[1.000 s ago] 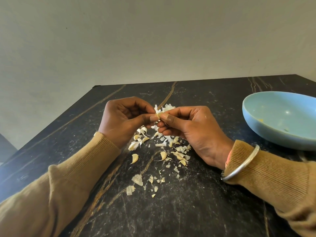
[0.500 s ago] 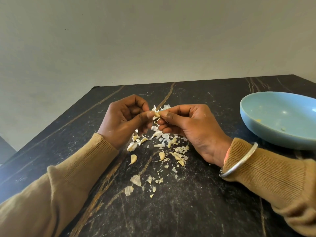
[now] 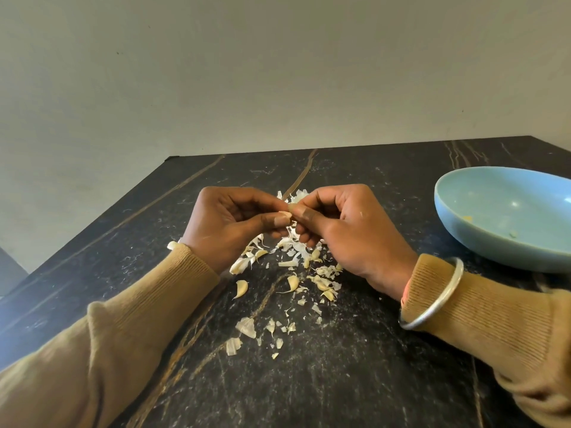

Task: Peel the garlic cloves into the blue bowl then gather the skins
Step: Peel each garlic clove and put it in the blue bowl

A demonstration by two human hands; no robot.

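My left hand (image 3: 228, 222) and my right hand (image 3: 343, 233) meet above the table and pinch one small garlic clove (image 3: 285, 214) between thumbs and fingertips; most of the clove is hidden. Under and in front of the hands lies a scatter of papery garlic skins (image 3: 321, 273) mixed with loose cloves, among them one clove (image 3: 241, 288) and another clove (image 3: 293, 282). The blue bowl (image 3: 482, 251) stands at the right edge, apart from my right hand, with only small bits visible inside.
The table is dark marble with tan veins (image 3: 355, 381). Its far edge meets a plain pale wall, and its left corner falls away toward the floor. A silver bangle (image 3: 432, 307) sits on my right wrist over a tan sleeve.
Both hands stay together on the same clove, with the fingers shifting slightly as they work it. The view has drifted a little; the bowl and skins lie as before.
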